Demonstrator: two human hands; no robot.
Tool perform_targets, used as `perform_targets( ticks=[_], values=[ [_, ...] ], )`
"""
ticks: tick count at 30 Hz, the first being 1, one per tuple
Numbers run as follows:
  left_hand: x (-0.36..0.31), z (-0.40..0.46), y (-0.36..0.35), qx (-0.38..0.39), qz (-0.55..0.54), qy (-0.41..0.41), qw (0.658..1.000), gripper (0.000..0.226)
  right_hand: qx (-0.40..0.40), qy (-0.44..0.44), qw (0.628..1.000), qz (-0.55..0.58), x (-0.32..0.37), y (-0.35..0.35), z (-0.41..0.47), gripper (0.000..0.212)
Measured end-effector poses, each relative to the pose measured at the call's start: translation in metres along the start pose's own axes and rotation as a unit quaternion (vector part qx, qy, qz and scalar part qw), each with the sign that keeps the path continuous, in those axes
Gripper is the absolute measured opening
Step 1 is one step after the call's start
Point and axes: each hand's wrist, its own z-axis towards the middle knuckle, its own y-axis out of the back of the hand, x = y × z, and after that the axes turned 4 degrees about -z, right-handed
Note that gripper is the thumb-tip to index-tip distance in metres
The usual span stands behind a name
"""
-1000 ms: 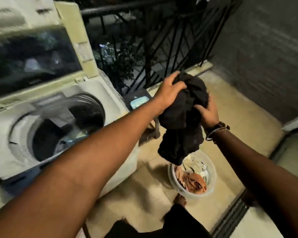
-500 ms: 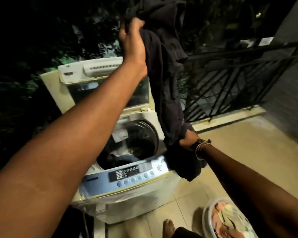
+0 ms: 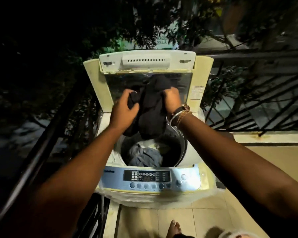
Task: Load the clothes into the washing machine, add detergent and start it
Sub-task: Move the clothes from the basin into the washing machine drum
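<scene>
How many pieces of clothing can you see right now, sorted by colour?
Black: 1, the black garment gripped by the left hand and right hand above the drum
Grey-blue: 1, the grey-blue garment lying in the drum
Total: 2

Left hand (image 3: 123, 109) dropped from overhead; right hand (image 3: 172, 100) risen; both now bunch black cloth garment (image 3: 150, 110) directly above open cream top-load washing machine (image 3: 193, 179) drum.

No legible text (labels blurred).
</scene>
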Motion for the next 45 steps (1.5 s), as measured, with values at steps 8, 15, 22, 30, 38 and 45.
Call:
perform_targets(
  ticks=[8,15,22,30,38,45],
  values=[
    [0.04,-0.017,-0.028,0.256,0.193,0.058,0.945,0.048,0.109,-0.077,0.973,-0.186,-0.038,-0.017,-0.021,0.014],
    [0.032,-0.003,-0.044,0.231,0.154,0.086,0.957,0.028,0.297,-0.128,0.845,-0.425,-0.059,-0.014,-0.026,0.085],
    [0.046,-0.028,-0.052,0.22,0.118,0.122,0.961,0.025,0.325,-0.074,0.83,-0.448,-0.074,-0.006,-0.029,0.089],
    [0.056,-0.062,-0.046,0.206,0.054,0.124,0.969,0.023,0.225,-0.037,0.892,-0.391,-0.121,0.012,-0.067,0.062],
    [0.024,-0.111,-0.111,0.223,0.006,0.011,0.975,0.028,0.082,-0.153,0.934,-0.313,-0.137,0.104,-0.167,0.065],
    [-0.043,-0.231,-0.228,0.298,0.046,-0.233,0.925,0.04,-0.029,-0.263,0.896,-0.357,-0.21,0.233,-0.338,0.076]
  ],
)
